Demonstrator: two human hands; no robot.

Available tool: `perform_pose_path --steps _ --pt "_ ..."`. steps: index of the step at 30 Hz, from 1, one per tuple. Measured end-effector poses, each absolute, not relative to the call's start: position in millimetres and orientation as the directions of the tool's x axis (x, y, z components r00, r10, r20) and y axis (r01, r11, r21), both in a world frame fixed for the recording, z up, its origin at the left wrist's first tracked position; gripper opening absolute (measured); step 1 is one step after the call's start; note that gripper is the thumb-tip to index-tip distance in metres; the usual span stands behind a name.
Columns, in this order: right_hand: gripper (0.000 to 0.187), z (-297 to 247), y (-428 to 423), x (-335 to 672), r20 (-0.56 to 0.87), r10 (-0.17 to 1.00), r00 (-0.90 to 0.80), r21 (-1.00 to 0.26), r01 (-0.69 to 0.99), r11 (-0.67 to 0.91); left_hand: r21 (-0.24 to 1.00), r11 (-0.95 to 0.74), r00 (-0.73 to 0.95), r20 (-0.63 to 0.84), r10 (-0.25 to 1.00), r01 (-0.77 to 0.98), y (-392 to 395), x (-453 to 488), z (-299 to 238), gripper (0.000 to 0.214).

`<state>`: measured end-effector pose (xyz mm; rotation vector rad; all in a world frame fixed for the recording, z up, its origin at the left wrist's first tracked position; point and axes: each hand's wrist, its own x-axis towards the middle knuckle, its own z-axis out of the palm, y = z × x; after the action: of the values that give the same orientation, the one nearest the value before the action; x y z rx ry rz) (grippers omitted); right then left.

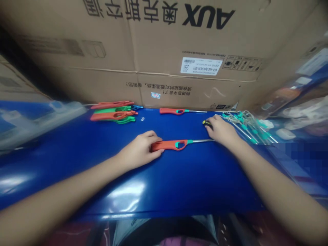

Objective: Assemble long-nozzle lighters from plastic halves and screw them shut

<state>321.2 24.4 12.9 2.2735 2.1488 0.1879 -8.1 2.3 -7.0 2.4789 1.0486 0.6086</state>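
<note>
My left hand is closed round the back end of an orange long-nosed lighter with a teal trigger and a metal rod pointing right. My right hand is closed on a short black and yellow handle, perhaps of a screwdriver; the rest of it is hidden. The lighter's rod tip ends at the edge of this hand, and whether they touch I cannot tell. A second orange lighter lies behind, along the foot of the cardboard box.
A large cardboard box walls off the back of the blue table. Orange and green lighter handles are stacked at back left. Metal rods with teal ends lie in a heap at right, beside blurred plastic bags.
</note>
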Motion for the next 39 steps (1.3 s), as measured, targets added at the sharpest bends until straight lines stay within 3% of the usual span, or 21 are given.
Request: perform_pose_path --steps 3,6,11,18,39 --pt "0.028 5.0 19.4 303.3 0.274 0.937 -0.218 -0.060 0.968 0.243 0.540 -0.641 0.633 0.236 0.737 0.545 -2.6 -4.4 -8.9 0.036" --pt "0.020 -5.3 14.7 277.7 0.449 0.798 -0.403 -0.240 0.805 0.542 0.573 -0.648 0.650 0.243 0.720 0.503 -6.5 -1.6 -8.8 0.038" --pt "0.030 -11.1 13.4 232.6 0.535 0.624 -0.569 -0.456 0.428 0.781 0.545 -0.715 0.731 0.247 0.636 0.438 -8.4 -1.0 -6.2 0.034" --pt "0.047 -5.7 34.5 196.3 0.457 0.486 -0.745 -0.521 0.219 0.825 0.405 -0.790 0.772 0.255 0.582 0.461 -11.0 -1.4 -5.5 0.027" --pt "0.039 -9.7 35.0 195.4 0.467 0.553 -0.690 -0.551 0.261 0.792 0.353 -0.796 0.771 0.250 0.586 0.491 -8.0 -2.8 -6.4 0.029"
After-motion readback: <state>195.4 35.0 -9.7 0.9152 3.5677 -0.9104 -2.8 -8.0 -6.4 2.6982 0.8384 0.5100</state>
